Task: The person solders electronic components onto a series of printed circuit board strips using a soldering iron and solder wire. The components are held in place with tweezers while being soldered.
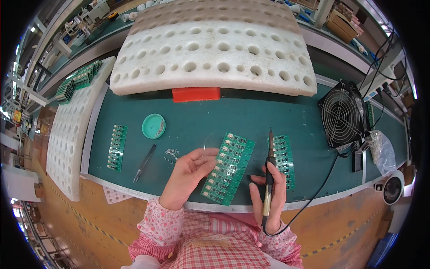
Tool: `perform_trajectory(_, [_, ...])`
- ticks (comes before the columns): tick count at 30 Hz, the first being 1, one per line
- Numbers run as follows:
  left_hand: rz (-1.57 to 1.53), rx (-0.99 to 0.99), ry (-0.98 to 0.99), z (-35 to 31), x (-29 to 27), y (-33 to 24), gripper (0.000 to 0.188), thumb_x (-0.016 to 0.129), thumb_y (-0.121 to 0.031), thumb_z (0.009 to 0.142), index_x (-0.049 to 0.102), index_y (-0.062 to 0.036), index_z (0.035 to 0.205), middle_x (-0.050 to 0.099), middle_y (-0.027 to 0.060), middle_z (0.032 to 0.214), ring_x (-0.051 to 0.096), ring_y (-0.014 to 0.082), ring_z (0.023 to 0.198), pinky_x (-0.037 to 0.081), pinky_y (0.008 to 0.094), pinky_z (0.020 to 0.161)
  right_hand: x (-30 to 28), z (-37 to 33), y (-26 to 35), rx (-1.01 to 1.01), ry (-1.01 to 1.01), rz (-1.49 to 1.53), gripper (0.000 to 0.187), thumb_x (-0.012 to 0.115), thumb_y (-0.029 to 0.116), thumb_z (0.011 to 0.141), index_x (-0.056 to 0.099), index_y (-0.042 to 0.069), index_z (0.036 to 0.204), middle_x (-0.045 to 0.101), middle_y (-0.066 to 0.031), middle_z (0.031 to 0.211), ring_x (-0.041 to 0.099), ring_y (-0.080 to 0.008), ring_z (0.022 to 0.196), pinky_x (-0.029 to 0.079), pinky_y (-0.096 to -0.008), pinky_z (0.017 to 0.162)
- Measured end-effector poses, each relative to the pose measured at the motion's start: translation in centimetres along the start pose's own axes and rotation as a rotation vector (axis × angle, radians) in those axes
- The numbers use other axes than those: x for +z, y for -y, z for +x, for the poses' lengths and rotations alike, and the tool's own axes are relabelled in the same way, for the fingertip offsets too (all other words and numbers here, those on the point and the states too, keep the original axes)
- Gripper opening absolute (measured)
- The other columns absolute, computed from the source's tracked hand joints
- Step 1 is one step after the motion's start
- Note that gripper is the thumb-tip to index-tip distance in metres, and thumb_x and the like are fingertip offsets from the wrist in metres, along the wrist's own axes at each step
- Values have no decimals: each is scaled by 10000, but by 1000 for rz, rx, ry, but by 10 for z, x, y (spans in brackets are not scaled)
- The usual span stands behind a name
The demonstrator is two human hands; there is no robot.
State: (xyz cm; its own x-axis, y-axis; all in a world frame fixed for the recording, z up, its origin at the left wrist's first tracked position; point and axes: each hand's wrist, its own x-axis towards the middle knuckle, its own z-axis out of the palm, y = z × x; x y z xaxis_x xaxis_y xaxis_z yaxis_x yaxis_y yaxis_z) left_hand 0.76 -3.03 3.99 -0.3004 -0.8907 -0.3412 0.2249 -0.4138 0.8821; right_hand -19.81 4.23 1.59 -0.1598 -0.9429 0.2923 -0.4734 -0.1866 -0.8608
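Between my hands a green circuit board panel [227, 169] lies tilted, with rows of small white and dark parts. My left hand [186, 177] is closed at its left edge, thumb and fingertips pressed together. A thin, pale solder wire [205, 142] rises from those fingers. My right hand [273, 190] grips a soldering iron [269, 172], its tip pointing away from me and apart from the panel. Partly behind the iron and my fingers lies a second circuit board panel [285, 159]. The iron's black cord loops off to the right.
At left are a smaller board strip [117, 148], tweezers [145, 163], a round green dish [153, 126] and scattered white bits [171, 154]. A white foam block [210, 58] spans the back above a red bin [196, 94]. A fan [342, 114] stands right, near a plastic bag [382, 152].
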Motion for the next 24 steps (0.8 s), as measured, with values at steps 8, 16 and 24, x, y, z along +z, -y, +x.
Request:
perform_trajectory(8, [-16, 10, 7, -1, -1, 1, 334, 595, -54, 994, 559, 74, 1301, 717, 77, 1088, 668, 102, 972, 517, 236, 881, 1, -2, -4, -8, -12, -13, 632, 729, -79, 805, 490, 14, 1382, 567, -157, 1172, 700, -210, 915, 525, -335, 847])
perform_trajectory(16, [14, 18, 16, 1, -3, 3, 336, 583, -43, 995, 553, 80, 1306, 717, 98, 1112, 670, 110, 983, 521, 238, 885, 3, -6, -8, -4, -49, -13, 610, 716, -56, 828, 492, 18, 1390, 588, -166, 1172, 702, -211, 898, 506, -344, 876])
perform_trajectory(24, [-18, 16, 40, 1, -7, 5, 329, 576, -37, 996, 561, 77, 1304, 712, 101, 1133, 665, 107, 994, 520, 232, 887, 5, -6, -9, -15, -58, 6, 614, 696, -75, 837, 486, 25, 1405, 564, -164, 1181, 709, -197, 880, 521, -327, 849])
